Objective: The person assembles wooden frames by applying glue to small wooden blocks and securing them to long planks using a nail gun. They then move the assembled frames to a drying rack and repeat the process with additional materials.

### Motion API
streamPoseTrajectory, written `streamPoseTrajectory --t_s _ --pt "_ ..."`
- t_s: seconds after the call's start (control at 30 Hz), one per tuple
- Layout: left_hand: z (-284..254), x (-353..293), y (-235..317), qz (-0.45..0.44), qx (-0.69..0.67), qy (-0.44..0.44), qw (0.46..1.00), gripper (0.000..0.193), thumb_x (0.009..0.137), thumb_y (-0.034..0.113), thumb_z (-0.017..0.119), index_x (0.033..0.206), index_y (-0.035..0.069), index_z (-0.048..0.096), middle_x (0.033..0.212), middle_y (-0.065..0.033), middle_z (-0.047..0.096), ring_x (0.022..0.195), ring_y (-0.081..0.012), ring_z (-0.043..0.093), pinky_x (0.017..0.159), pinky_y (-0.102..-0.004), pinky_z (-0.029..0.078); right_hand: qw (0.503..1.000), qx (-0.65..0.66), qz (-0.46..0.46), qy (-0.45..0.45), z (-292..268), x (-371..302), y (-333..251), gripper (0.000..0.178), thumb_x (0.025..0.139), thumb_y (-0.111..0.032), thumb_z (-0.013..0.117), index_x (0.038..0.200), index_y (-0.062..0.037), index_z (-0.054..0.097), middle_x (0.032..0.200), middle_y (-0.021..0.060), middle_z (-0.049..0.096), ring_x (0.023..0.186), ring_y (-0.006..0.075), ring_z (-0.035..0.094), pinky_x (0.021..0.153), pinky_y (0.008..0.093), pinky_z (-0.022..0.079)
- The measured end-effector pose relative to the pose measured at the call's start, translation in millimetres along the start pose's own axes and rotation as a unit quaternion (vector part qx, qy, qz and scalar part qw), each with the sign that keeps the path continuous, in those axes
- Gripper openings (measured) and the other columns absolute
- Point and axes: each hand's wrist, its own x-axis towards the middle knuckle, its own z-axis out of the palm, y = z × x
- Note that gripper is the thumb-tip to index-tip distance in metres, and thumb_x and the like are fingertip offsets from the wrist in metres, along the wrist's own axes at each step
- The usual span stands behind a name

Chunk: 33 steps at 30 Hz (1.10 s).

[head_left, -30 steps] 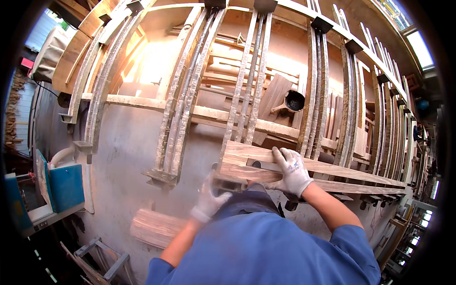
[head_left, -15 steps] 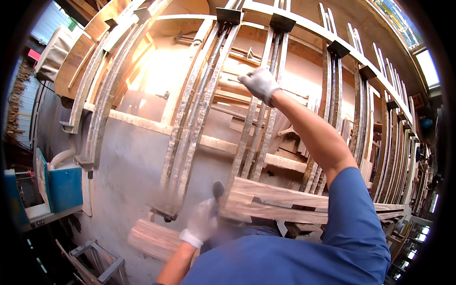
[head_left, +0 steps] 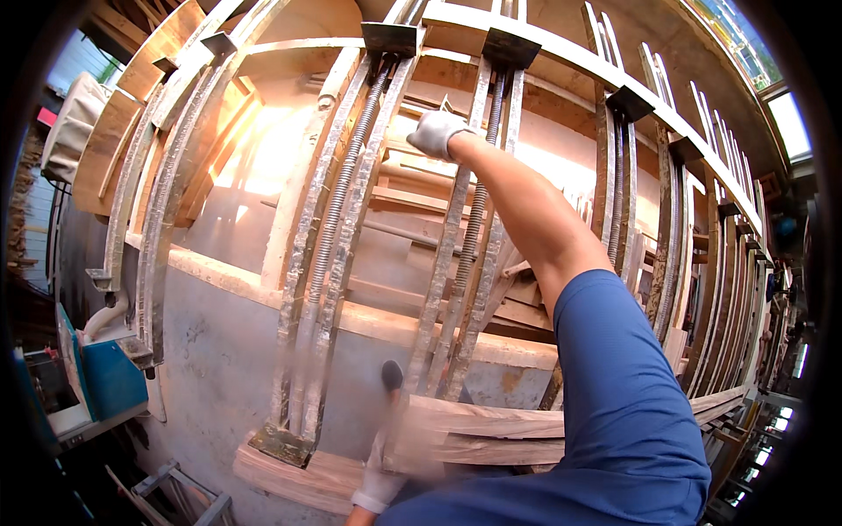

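My right hand, in a pale work glove, reaches up between two long metal bar clamps. Its fingers are curled into a fist; whether anything is inside them is hidden. A bar clamp with a threaded screw hangs left of it, and another bar clamp passes beside my wrist. Low in the view, my gloved left hand is smeared by motion at the blurred ends of two pale wooden boards; its grip cannot be made out. A wider board lies left of it, under a clamp's foot.
More bar clamps hang along a wooden rail to the right. A horizontal beam crosses behind the clamps. Blue machinery stands at the left, above a grey metal frame. A dark rounded object shows near my left hand.
The view has shifted, and the clamps at left appear farther left. My right hand appears farther left and slightly higher, its fingers more curled. My left hand has dropped lower, beside the board ends.
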Motion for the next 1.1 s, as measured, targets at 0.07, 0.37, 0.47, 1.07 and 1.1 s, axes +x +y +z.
streamPoseTrajectory --t_s 0.07,0.37,0.47,1.07,1.1 --pt "14.7 7.3 22.2 -0.005 -0.075 0.004 0.997 0.081 0.085 0.009 0.083 0.153 -0.005 0.041 0.150 -0.0242 0.057 0.138 -0.0364 0.058 0.115 -0.0435 0.048 0.998 -0.061 0.001 0.030 1.1 -2.7 -7.9 0.046 0.096 -0.038 0.060 0.113 0.0005 0.079 0.121 0.0261 0.074 0.113 0.0405 0.072 0.100 0.0444 0.057" --pt "14.6 2.3 -35.7 0.043 0.128 0.039 0.990 0.078 0.088 0.021 0.080 0.153 -0.002 0.043 0.148 -0.0231 0.057 0.131 -0.0397 0.060 0.111 -0.0444 0.050 0.990 -0.128 -0.035 -0.038 2.3 10.2 2.8 0.040 0.093 -0.029 0.059 0.112 -0.0003 0.080 0.121 0.0257 0.075 0.111 0.0392 0.073 0.097 0.0447 0.058" --pt "15.3 0.9 -19.4 0.088 0.166 0.066 0.980 0.074 0.087 0.021 0.080 0.151 0.001 0.047 0.148 -0.0228 0.056 0.130 -0.0401 0.060 0.108 -0.0463 0.051 0.994 -0.100 -0.016 0.032 18.8 -0.3 6.0 0.037 0.092 -0.030 0.060 0.106 -0.0028 0.081 0.113 0.0252 0.077 0.107 0.0412 0.074 0.096 0.0469 0.058" --pt "24.1 7.5 -16.9 0.080 0.114 0.057 0.989 0.056 0.104 0.029 0.064 0.152 0.007 0.045 0.146 -0.0138 0.059 0.134 -0.0309 0.057 0.113 -0.0453 0.047 0.983 -0.182 0.013 -0.015 12.9 14.8 -10.7 0.036 0.093 -0.024 0.058 0.112 -0.0045 0.081 0.122 0.0231 0.076 0.114 0.0375 0.074 0.097 0.0434 0.059" --pt "23.4 6.5 -15.5 0.074 0.117 0.055 0.989 0.054 0.107 0.030 0.059 0.153 0.007 0.043 0.145 -0.0130 0.059 0.134 -0.0286 0.058 0.111 -0.0445 0.050 0.986 -0.164 0.003 -0.008 12.3 13.0 -23.3 0.036 0.093 -0.024 0.058 0.112 -0.0041 0.081 0.122 0.0233 0.076 0.113 0.0381 0.074 0.096 0.0432 0.059"
